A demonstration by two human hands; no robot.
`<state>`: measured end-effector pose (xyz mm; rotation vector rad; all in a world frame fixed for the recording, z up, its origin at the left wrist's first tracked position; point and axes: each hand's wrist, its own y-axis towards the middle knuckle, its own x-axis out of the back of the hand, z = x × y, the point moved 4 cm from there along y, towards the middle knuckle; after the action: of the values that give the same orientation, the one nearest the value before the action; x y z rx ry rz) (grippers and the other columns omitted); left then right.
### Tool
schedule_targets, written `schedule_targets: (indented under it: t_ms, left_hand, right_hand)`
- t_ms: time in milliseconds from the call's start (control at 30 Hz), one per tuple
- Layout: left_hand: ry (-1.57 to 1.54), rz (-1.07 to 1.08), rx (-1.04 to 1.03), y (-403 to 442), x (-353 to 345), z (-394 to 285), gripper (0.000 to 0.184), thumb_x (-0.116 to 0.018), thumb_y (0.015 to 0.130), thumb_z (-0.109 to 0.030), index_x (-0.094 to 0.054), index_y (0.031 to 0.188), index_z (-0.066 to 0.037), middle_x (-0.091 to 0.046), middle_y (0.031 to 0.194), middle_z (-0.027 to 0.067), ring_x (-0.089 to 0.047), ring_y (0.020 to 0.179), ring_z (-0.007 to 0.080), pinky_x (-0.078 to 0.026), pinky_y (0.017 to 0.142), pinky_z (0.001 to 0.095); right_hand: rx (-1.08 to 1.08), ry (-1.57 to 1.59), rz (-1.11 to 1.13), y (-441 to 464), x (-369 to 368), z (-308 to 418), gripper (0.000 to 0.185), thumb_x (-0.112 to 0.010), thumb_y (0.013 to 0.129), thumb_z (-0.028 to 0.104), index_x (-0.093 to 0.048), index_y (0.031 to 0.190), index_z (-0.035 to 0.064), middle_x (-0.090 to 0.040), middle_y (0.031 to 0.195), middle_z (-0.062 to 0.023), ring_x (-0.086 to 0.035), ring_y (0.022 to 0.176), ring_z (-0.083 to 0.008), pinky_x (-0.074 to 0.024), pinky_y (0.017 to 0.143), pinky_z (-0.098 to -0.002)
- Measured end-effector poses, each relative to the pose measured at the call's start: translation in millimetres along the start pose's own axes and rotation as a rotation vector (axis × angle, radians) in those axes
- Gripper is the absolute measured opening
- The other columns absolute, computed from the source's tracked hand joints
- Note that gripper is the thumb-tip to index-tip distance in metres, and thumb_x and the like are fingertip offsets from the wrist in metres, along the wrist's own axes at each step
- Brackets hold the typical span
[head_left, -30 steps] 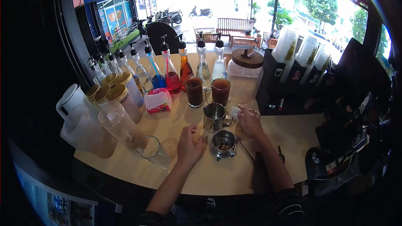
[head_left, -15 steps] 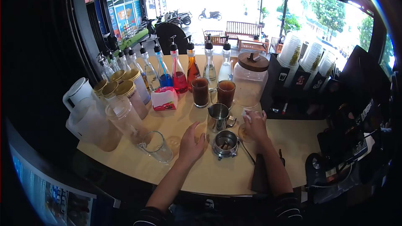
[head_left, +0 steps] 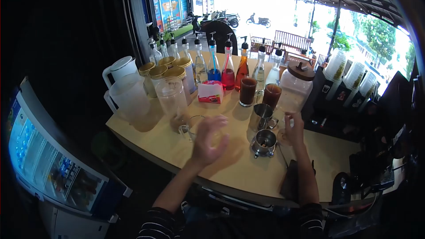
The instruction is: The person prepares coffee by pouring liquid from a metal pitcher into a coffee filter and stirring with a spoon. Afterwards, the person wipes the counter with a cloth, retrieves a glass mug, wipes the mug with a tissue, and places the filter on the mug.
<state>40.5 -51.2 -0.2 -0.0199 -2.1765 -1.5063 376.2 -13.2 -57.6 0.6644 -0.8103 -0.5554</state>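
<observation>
My left hand [head_left: 209,140] is raised over the front of the table, fingers curved and apart, somewhat blurred. It partly covers an empty clear glass mug [head_left: 185,129]. My right hand [head_left: 294,129] has its fingers drawn together beside a steel pitcher [head_left: 260,118]; whatever they hold is hidden. Between the hands sits a small metal coffee dripper [head_left: 264,140] with something dark inside. A thin spoon handle [head_left: 283,154] lies right of it. Behind the pitcher stand two glass mugs of brown drink, one [head_left: 247,92] left of the other [head_left: 271,94].
Pump bottles [head_left: 228,77] of coloured syrup line the back. Jars with gold lids [head_left: 177,71] and plastic jugs [head_left: 126,95] crowd the left. A tissue pack [head_left: 210,93], a wooden-lidded jar [head_left: 294,88] and stacked cups [head_left: 354,77] stand farther back. A lit fridge [head_left: 57,155] is at lower left.
The view has turned left, so the table appears farther right. My left hand has moved away from the dripper to the glass mug. My right hand stays near the pitcher; white material at its fingers no longer shows.
</observation>
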Motion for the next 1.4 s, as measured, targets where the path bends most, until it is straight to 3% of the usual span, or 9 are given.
schedule_targets:
  t_ms: [133,333,433,467,667,800,867,967,1400]
  left_hand:
    - [-0.013,-0.204,0.282,-26.7,35.8,37.7,0.059,-0.078,0.071,-0.015,-0.051,0.122,-0.003,-0.052,0.125,0.013,-0.05,0.119,0.0285,-0.037,0.103,0.0393]
    - [-0.173,-0.093,0.569,-66.6,20.1,89.3,0.084,-0.088,0.059,-0.027,-0.047,0.128,-0.003,-0.05,0.121,0.0116,-0.051,0.111,0.0238,-0.042,0.093,0.0383]
    - [-0.12,-0.048,0.552,-57.3,14.7,86.1,0.086,-0.088,0.058,-0.03,-0.047,0.129,-0.004,-0.051,0.115,0.0099,-0.052,0.107,0.0224,-0.043,0.09,0.0374]
    - [-0.106,-0.039,0.519,-56.1,10.1,86.3,0.086,-0.088,0.058,-0.031,-0.047,0.129,-0.004,-0.051,0.113,0.0093,-0.052,0.105,0.0218,-0.043,0.088,0.0366]
    - [-0.076,-0.034,0.479,-53.2,-12.4,83.7,0.085,-0.087,0.059,-0.036,-0.048,0.128,-0.005,-0.052,0.11,0.0084,-0.053,0.101,0.0208,-0.044,0.082,0.0342]
    - [-0.216,-0.101,0.476,-66.8,-23.2,98.1,0.093,-0.088,0.057,-0.04,-0.043,0.131,-0.006,-0.051,0.112,0.0076,-0.052,0.102,0.0198,-0.044,0.081,0.034]
    - [-0.321,-0.128,0.524,-75.3,-29.8,105.8,0.099,-0.089,0.054,-0.038,-0.04,0.134,-0.006,-0.052,0.113,0.0078,-0.053,0.102,0.0195,-0.044,0.081,0.0342]
    - [-0.43,-0.133,0.563,-81.1,-31.5,112.5,0.107,-0.092,0.05,-0.034,-0.034,0.136,-0.006,-0.052,0.115,0.0083,-0.053,0.103,0.0193,-0.044,0.083,0.0349]
    - [-0.444,-0.079,0.629,-84.7,-30.9,113.4,0.105,-0.094,0.048,-0.026,-0.034,0.131,-0.006,-0.056,0.113,0.0087,-0.056,0.104,0.0199,-0.045,0.085,0.0346]
  right_hand:
    - [-0.005,0.22,-0.007,15.1,22.1,49.2,0.023,-0.059,0.083,0.002,-0.061,0.106,0.0017,-0.065,0.093,-0.0105,-0.064,0.082,-0.0246,-0.0469,0.077,-0.0337]
    - [0.125,0.036,1.004,-7.8,14.9,84.3,0.081,-0.075,0.069,0.033,-0.038,0.139,0.0123,-0.044,0.133,-0.0159,-0.05,0.119,-0.0337,-0.0399,0.1,-0.0414]
    - [0.015,-0.116,1.015,-17.4,6.5,85.4,0.085,-0.075,0.073,0.039,-0.035,0.142,0.0102,-0.045,0.132,-0.017,-0.045,0.125,-0.0332,-0.0355,0.105,-0.0416]
    - [0.06,-0.153,0.886,-19.2,3.9,90.2,0.083,-0.071,0.073,0.054,-0.042,0.135,0.0082,-0.052,0.123,-0.0199,-0.053,0.115,-0.0355,-0.042,0.098,-0.0431]
    - [-0.332,-0.565,0.852,-14.3,-16.9,97.2,0.085,-0.064,0.071,0.067,-0.051,0.118,-0.0024,-0.06,0.108,-0.0249,-0.065,0.092,-0.037,-0.0529,0.076,-0.0441]
    - [-0.467,-0.606,0.955,-4.4,-2.5,85.5,0.084,-0.066,0.072,0.063,-0.048,0.125,0.0,-0.055,0.118,-0.0241,-0.06,0.104,-0.0359,-0.0501,0.085,-0.043]
    - [0.051,-0.298,0.926,-6.9,-1.5,87.7,0.083,-0.071,0.072,0.053,-0.043,0.132,0.0031,-0.048,0.129,-0.0221,-0.051,0.118,-0.0346,-0.0443,0.095,-0.0411]
    - [-0.056,-0.106,1.04,-14.0,-7.1,92.6,0.085,-0.076,0.069,0.038,-0.038,0.137,0.0054,-0.042,0.135,-0.0194,-0.043,0.126,-0.0336,-0.0376,0.103,-0.0392]
    - [-0.014,0.184,0.695,-0.9,-16.0,109.7,0.085,-0.08,0.061,0.024,-0.042,0.134,0.0067,-0.051,0.12,-0.0159,-0.052,0.113,-0.0322,-0.0406,0.099,-0.0402]
